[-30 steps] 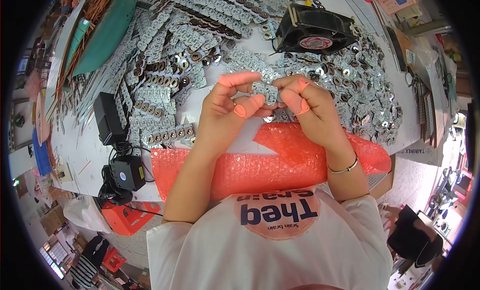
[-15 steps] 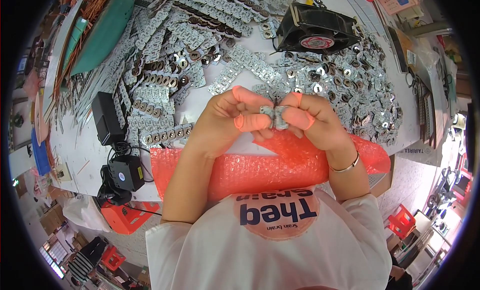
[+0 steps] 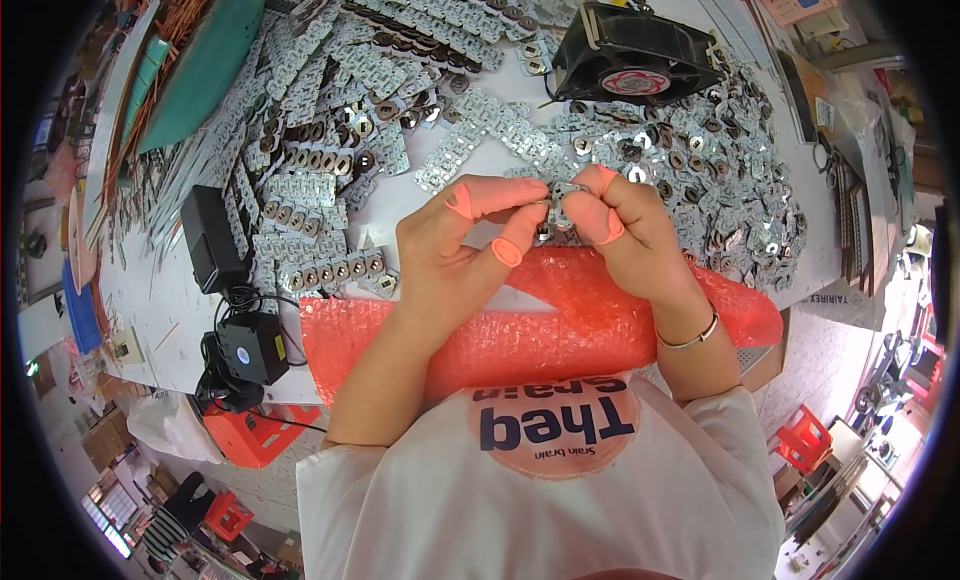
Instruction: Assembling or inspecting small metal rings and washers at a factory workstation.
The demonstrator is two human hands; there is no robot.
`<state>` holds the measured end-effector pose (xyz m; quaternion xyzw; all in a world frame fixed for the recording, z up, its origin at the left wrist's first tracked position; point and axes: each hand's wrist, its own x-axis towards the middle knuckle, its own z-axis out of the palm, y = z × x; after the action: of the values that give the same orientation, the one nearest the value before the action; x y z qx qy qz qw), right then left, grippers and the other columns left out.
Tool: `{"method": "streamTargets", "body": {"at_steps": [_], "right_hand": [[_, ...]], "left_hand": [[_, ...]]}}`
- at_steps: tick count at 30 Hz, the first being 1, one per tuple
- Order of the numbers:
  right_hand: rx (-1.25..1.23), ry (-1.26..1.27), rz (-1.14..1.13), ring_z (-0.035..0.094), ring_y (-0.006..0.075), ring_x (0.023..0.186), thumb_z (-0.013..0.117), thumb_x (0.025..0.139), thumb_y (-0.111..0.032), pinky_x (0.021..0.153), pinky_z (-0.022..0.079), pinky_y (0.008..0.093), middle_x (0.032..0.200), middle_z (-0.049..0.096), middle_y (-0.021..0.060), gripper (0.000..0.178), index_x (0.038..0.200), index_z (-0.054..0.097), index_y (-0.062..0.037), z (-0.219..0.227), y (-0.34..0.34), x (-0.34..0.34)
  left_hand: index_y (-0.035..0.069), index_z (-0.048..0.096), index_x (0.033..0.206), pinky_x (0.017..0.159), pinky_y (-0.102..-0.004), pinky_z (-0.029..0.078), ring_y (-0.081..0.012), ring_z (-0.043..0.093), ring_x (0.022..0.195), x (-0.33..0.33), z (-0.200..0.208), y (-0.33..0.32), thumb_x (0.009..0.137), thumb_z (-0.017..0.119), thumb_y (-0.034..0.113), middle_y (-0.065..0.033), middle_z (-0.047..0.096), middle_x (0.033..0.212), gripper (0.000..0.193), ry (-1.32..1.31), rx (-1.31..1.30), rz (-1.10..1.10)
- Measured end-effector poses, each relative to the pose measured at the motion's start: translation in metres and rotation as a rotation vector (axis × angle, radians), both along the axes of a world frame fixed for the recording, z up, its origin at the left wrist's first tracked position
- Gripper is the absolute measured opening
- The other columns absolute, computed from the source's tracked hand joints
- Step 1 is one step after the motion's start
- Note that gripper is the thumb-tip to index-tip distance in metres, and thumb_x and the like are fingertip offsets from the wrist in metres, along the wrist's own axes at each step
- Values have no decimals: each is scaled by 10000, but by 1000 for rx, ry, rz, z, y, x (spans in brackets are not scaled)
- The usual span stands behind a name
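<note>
My left hand (image 3: 460,255) and my right hand (image 3: 625,235) meet over the table, both wearing orange finger cots. Between their fingertips they pinch a small silver metal strip piece (image 3: 556,202) with round holes. Right behind the hands lies a heap of similar silver stamped pieces (image 3: 700,170). Under my wrists an orange bubble-wrap sheet (image 3: 540,330) covers the table's near edge. A thin bracelet circles my right wrist.
Rows of silver strips with dark round parts (image 3: 320,180) cover the left and far table. A black fan (image 3: 635,60) stands at the back right. Two black power adapters (image 3: 210,240) (image 3: 250,348) with cables sit at the left. A green sheet (image 3: 200,70) lies far left.
My hands have drawn together and lowered slightly; the left index finger now stretches across to the right hand, and both pinch the small piece.
</note>
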<state>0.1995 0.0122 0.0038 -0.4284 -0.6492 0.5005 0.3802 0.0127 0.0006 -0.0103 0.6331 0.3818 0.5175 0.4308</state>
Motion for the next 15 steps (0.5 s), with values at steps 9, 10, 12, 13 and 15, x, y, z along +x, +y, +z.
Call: {"method": "streamTargets", "body": {"at_steps": [9, 10, 12, 13, 15], "right_hand": [[-150, 65, -38, 347, 12, 560, 547, 933, -204, 500, 288, 177, 667, 426, -72, 193, 823, 543, -46, 7, -1, -2], [-168, 80, -58, 347, 13, 558, 548, 933, -205, 499, 285, 178, 662, 423, -73, 193, 821, 543, -48, 7, -2, -3], [-186, 95, -78, 347, 13, 556, 550, 933, -206, 498, 283, 178, 656, 421, -74, 193, 819, 543, -50, 3, -2, -3], [-198, 142, -96, 347, 14, 552, 558, 928, -199, 495, 283, 179, 649, 421, -74, 184, 820, 544, -51, -1, -3, -2], [-209, 190, -113, 347, 14, 548, 567, 923, -192, 493, 282, 180, 642, 420, -75, 174, 822, 545, -52, -3, -2, -2]], "left_hand": [[-29, 573, 1029, 785, -294, 534, -172, 635, 861, 9, -1, 0, 807, 633, -80, -115, 633, 976, 236, -128, -32, 49], [-18, 596, 1003, 740, -265, 531, -149, 640, 825, 9, -1, -1, 802, 650, -50, -96, 651, 946, 210, -106, -55, 62], [-7, 618, 976, 696, -235, 528, -127, 644, 789, 7, -1, -1, 798, 667, -19, -78, 668, 916, 185, -83, -78, 75], [-20, 595, 999, 736, -267, 534, -150, 641, 824, 6, -1, -1, 806, 646, -51, -96, 650, 950, 202, -28, -34, 25], [-33, 571, 1022, 776, -298, 540, -174, 639, 859, 4, -2, 0, 813, 625, -82, -115, 632, 984, 221, 28, 11, -26]]}}
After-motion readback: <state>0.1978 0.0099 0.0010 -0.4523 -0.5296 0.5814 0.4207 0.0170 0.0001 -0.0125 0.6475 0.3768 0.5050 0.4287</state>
